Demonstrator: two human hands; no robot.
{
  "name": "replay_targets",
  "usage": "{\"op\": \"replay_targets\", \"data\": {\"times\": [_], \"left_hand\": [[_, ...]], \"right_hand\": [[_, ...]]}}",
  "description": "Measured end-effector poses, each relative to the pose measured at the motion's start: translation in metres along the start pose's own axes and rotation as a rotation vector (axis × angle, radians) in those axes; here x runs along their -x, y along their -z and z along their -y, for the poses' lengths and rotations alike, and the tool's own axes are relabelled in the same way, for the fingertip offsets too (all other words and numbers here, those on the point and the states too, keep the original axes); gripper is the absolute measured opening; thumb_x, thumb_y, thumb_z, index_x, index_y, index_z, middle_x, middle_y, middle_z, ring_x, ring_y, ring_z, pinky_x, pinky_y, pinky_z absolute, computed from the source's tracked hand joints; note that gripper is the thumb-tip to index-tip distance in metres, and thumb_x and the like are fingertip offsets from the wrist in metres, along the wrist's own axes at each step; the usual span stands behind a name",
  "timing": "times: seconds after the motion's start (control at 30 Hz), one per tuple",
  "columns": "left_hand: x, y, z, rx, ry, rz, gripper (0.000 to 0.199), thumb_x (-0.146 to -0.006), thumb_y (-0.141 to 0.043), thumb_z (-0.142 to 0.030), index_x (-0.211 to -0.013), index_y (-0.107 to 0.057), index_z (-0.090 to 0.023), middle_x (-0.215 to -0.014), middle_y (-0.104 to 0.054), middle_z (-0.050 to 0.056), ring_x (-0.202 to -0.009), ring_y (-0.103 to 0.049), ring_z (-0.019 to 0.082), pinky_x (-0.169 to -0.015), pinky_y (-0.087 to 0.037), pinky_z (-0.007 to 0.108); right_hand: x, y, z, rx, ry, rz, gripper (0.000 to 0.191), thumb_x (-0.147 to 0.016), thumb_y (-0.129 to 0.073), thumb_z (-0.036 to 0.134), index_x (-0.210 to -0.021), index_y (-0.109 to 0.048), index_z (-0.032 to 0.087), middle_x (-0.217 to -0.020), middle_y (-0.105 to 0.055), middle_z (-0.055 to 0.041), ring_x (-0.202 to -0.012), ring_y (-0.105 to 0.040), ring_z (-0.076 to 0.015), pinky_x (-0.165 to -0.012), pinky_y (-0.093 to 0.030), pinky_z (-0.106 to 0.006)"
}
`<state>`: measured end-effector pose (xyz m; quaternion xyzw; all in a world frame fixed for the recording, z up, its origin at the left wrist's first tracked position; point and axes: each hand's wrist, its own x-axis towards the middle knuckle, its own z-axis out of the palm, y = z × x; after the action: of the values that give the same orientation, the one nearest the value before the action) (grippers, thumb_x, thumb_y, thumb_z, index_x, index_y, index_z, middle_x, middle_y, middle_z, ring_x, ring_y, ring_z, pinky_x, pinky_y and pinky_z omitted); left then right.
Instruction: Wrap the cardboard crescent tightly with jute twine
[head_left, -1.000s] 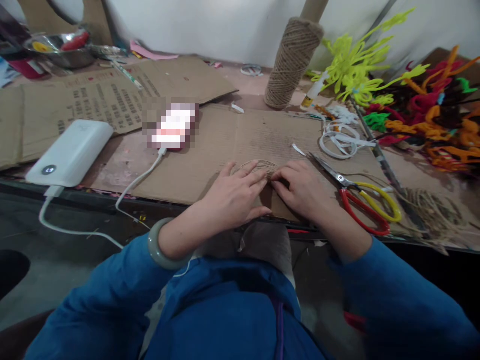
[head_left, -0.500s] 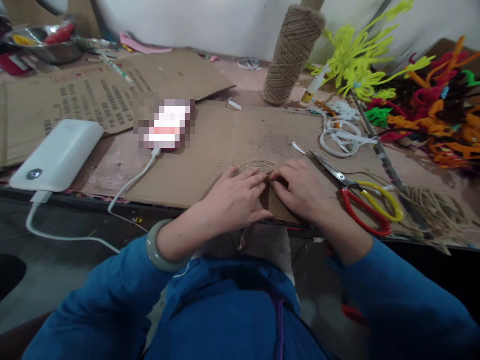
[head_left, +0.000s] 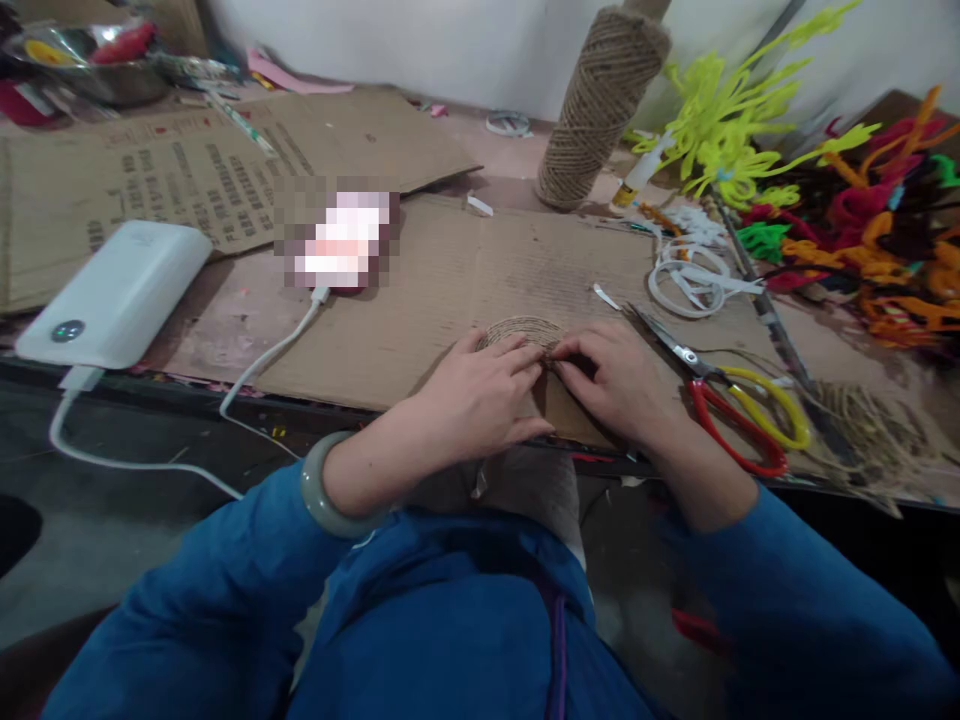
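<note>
A flat round coil of jute twine [head_left: 521,328] lies on the cardboard sheet near the table's front edge, its lower part covered by my hands. My left hand [head_left: 487,390] rests over the coil, fingers stretched out and lying flat on it, thumb apart. At the coil's right edge, my right hand [head_left: 619,380] pinches the twine between thumb and forefinger. Scissors [head_left: 690,358] with one red and one yellow handle lie just right of that hand, blades spread and pointing away. The fingertips hide the exact spot where the twine is held.
A spool of jute twine [head_left: 600,105] stands at the back. Beside it are a small glue bottle [head_left: 637,178], white strips [head_left: 690,275] and colourful pipe cleaners [head_left: 862,220]. A cabled phone [head_left: 349,240] and white power bank [head_left: 116,290] lie left. Loose twine [head_left: 874,420] sits right.
The whole view has shifted slightly, so most things appear a little to the right. Both hands keep almost the same pose on the coil.
</note>
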<state>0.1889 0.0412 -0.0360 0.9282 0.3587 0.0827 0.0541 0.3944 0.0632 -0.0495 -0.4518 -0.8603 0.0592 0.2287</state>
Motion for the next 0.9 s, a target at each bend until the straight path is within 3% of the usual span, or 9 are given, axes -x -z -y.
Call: {"op": "replay_targets", "data": {"times": [0.2,0.33,0.53,0.9], "left_hand": [[0.001,-0.001,-0.002,-0.003,0.017,-0.008,0.059,-0.094,-0.050,-0.052,-0.131,-0.057,-0.006,-0.142,-0.055,0.017,-0.137,-0.045,0.031,-0.110,-0.034,0.050],[0.000,0.000,-0.002,0.014,0.014,0.003,0.060,-0.093,-0.051,-0.053,-0.130,-0.058,-0.006,-0.143,-0.055,0.016,-0.136,-0.045,0.032,-0.111,-0.034,0.050],[0.000,0.001,-0.002,0.024,0.021,-0.010,0.058,-0.092,-0.052,-0.053,-0.130,-0.057,-0.009,-0.143,-0.056,0.015,-0.136,-0.045,0.032,-0.110,-0.035,0.052],[0.000,-0.001,-0.002,0.015,0.013,-0.050,0.055,-0.091,-0.054,-0.052,-0.127,-0.061,-0.012,-0.140,-0.058,0.015,-0.134,-0.047,0.033,-0.108,-0.037,0.054]], "right_hand": [[0.006,0.004,-0.003,-0.026,0.008,0.008,0.017,-0.089,-0.051,0.023,-0.088,-0.067,0.020,-0.089,-0.070,-0.0070,-0.089,-0.063,-0.0239,-0.084,-0.049,-0.042],[0.015,0.010,-0.002,0.062,0.013,-0.094,0.021,-0.093,-0.050,0.024,-0.098,-0.071,0.022,-0.098,-0.071,-0.0080,-0.095,-0.064,-0.0244,-0.087,-0.050,-0.043],[0.016,0.007,0.001,0.167,0.072,-0.085,0.019,-0.093,-0.052,0.020,-0.093,-0.071,0.019,-0.090,-0.070,-0.0084,-0.087,-0.063,-0.0230,-0.082,-0.052,-0.041],[0.018,0.005,0.002,0.276,0.165,-0.102,0.023,-0.093,-0.050,0.018,-0.096,-0.073,0.018,-0.092,-0.071,-0.0089,-0.087,-0.063,-0.0218,-0.082,-0.050,-0.036]]}}
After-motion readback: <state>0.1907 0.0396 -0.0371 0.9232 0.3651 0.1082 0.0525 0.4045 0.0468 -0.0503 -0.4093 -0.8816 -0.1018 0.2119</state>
